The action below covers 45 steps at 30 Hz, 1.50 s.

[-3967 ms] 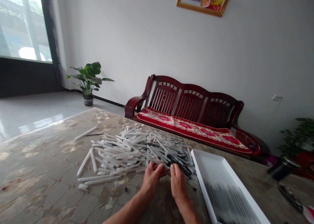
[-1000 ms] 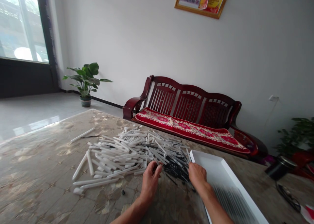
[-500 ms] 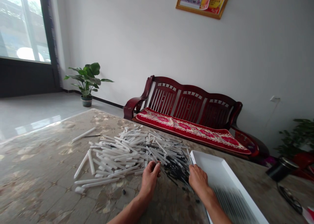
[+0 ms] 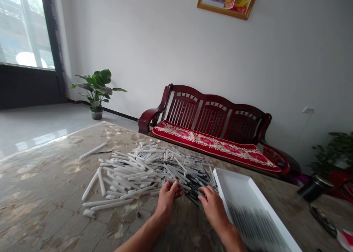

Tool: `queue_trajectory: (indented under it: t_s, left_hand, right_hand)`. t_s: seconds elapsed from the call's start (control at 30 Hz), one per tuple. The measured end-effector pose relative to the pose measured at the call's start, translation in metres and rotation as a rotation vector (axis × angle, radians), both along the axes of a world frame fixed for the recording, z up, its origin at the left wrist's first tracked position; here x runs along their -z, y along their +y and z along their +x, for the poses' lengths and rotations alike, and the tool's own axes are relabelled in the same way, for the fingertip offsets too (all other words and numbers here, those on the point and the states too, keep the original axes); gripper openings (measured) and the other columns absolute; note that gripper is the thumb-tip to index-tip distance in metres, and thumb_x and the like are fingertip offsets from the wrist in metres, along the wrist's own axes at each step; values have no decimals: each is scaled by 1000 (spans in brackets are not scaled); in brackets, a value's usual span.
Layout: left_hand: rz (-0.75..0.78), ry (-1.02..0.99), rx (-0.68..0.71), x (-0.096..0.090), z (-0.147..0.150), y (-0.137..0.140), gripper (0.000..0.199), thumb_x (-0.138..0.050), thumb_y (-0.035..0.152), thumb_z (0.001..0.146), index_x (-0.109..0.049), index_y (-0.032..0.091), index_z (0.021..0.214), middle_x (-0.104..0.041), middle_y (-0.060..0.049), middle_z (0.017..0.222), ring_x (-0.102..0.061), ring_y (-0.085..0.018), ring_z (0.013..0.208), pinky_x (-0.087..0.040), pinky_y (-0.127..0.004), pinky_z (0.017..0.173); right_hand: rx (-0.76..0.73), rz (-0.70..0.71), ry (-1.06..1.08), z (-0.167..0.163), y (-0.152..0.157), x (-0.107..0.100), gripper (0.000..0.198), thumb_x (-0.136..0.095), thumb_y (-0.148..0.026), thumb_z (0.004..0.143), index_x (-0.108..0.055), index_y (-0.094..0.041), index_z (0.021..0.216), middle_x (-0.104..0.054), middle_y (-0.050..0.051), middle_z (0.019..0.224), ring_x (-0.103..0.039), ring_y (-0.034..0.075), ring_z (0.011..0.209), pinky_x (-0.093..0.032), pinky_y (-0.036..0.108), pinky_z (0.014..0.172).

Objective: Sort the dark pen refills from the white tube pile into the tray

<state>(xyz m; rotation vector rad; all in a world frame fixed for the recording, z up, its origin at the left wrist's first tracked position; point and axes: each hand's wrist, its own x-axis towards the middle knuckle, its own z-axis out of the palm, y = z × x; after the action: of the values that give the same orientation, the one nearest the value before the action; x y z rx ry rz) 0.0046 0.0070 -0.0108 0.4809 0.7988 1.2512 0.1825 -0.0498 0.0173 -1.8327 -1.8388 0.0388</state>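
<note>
The shallow white box (image 4: 238, 187) holds slim sticks (image 4: 256, 222) at its near end, while the left hand (image 4: 166, 200) pinches a pale tube (image 4: 184, 186) and the right hand (image 4: 213, 206) has an unclear grip.

Passage is open along the left edge of the table (image 4: 52, 197); rightward, the stick pile (image 4: 143, 167) and white box (image 4: 239, 189) obstruct low travel.

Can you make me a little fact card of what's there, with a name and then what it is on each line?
Left hand: pinching a pale stick
Right hand: at the dark sticks; its grip is unclear
Pile: mostly pale sticks, loosely heaped on the patterned table
White box: open, right of the pile, thin sticks lined up inside
Behind table: dark red bench
</note>
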Motion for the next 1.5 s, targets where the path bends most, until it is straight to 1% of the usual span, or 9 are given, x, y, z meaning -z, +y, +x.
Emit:
queue_trajectory:
  t_s: [0.17,0.4,0.67,0.87,1.07,1.2,1.27,1.37,1.5]
  left_hand:
    - [7,-20,31,-1,0,-4,52,-91,49,45,-64,15,75,-67,2,65,-67,-13,61,-53,-22,55]
    - [41,9,52,-1,2,-6,55,-91,51,41,-66,15,74,-68,1,65,-67,-14,59,-53,-23,53]
    - [49,22,69,1,3,-9,55,-91,52,40,-66,16,72,-67,2,62,-66,-14,57,-53,-23,52]
    - [155,39,83,-3,0,-10,50,-89,51,50,-66,15,77,-68,-1,64,-67,-15,59,-55,-25,56]
    - [256,67,131,-7,-2,-11,50,-88,52,51,-67,15,75,-68,0,62,-65,-15,56,-56,-26,54]
    - [163,-9,146,-9,-1,-14,47,-91,45,52,-68,15,78,-70,-1,67,-68,-15,60,-57,-23,56]
    - [62,-77,154,-10,0,-14,39,-91,37,57,-68,14,79,-71,-1,69,-70,-14,63,-58,-21,59]
    - [-62,-150,162,-12,-1,-13,22,-86,20,69,-66,14,77,-71,-1,72,-71,-12,65,-59,-18,62]
    - [-126,-187,194,-12,-1,-13,13,-76,7,77,-65,14,78,-72,-3,73,-73,-12,66,-60,-17,63]
  right_hand:
    - [-31,77,73,-18,-1,3,25,-56,-9,79,-71,-24,92,-70,4,93,-69,20,88,-52,28,78]
    - [-39,180,43,-21,-3,11,23,-56,-8,80,-69,-23,93,-68,4,91,-68,19,86,-53,28,75]
    - [-81,208,37,-28,-7,13,27,-53,-6,82,-68,-24,94,-66,3,91,-67,18,85,-52,27,76]
    - [-15,70,164,-32,-5,0,22,-55,-10,80,-71,-23,87,-70,4,91,-69,19,86,-52,27,77]
    - [-1,-81,317,-32,-8,-20,18,-58,-12,73,-72,-22,80,-70,3,84,-68,19,83,-50,27,76]
    - [17,-43,470,-32,-12,-22,14,-59,-18,72,-71,-22,77,-69,2,80,-66,20,79,-50,29,72]
    - [-2,-1,644,-35,-12,-23,16,-61,-23,72,-70,-22,86,-69,1,82,-65,19,77,-51,29,70]
    - [-68,12,1002,-42,-10,-23,32,-70,-31,67,-65,-22,98,-68,0,81,-64,17,71,-51,26,60]
    - [-79,20,1215,-51,-7,-17,35,-78,-40,65,-66,-19,90,-68,0,79,-62,16,68,-49,24,54]
